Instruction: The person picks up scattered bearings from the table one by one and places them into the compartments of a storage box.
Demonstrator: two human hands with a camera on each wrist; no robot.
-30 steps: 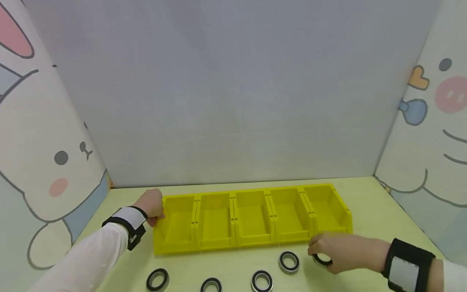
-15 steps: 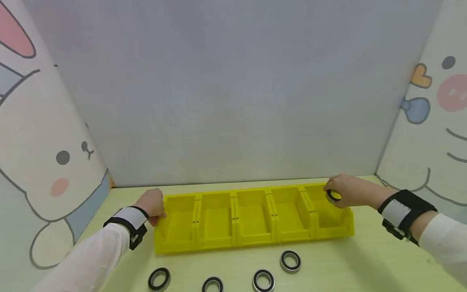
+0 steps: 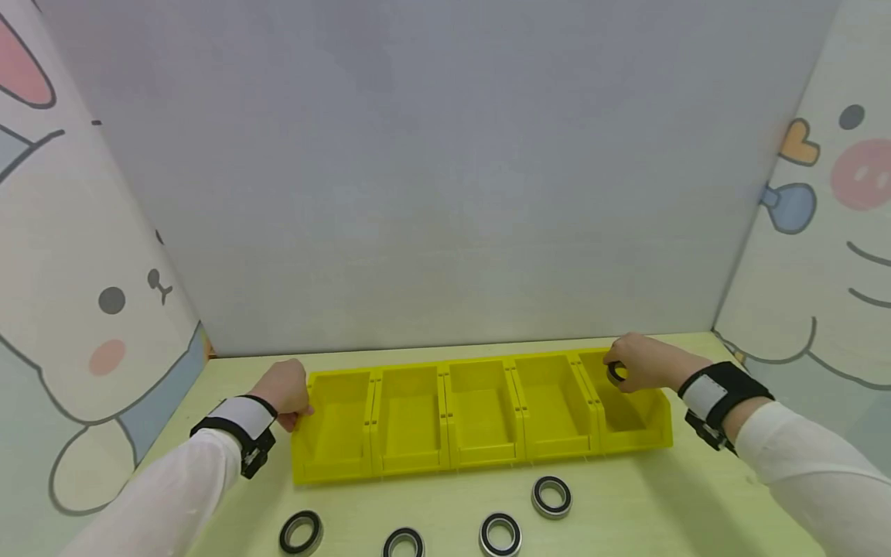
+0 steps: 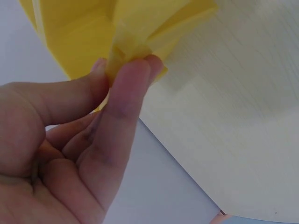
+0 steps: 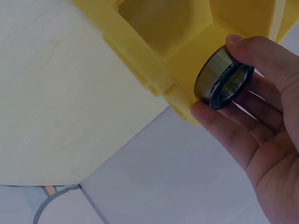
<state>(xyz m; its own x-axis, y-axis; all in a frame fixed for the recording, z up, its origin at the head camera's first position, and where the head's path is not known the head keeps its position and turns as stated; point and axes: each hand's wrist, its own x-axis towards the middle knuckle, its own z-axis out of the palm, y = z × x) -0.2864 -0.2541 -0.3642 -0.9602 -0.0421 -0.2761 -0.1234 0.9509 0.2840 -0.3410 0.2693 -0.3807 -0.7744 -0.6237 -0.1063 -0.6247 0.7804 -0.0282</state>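
My right hand (image 3: 642, 362) holds a ball bearing (image 3: 616, 373) over the rightmost compartment of a yellow bin row (image 3: 485, 456). In the right wrist view the bearing (image 5: 218, 77) sits between thumb and fingers, tilted, its steel outer ring and black seal showing beside the bin wall (image 5: 149, 70). My left hand (image 3: 284, 391) pinches the left end wall of the bin row. The left wrist view shows thumb and index finger on either side of the yellow edge (image 4: 128, 51).
Several bearings lie on the pale table in front of the bins: one at left (image 3: 301, 532), one beside it (image 3: 403, 544), one in the middle (image 3: 500, 534) and one farther right (image 3: 551, 497). A grey wall (image 3: 445, 193) rises behind; cartoon-printed panels flank both sides.
My right hand has lifted a bearing from the table in front of the bins and carried it up over the rightmost compartment, then slightly left. My left hand keeps its place.
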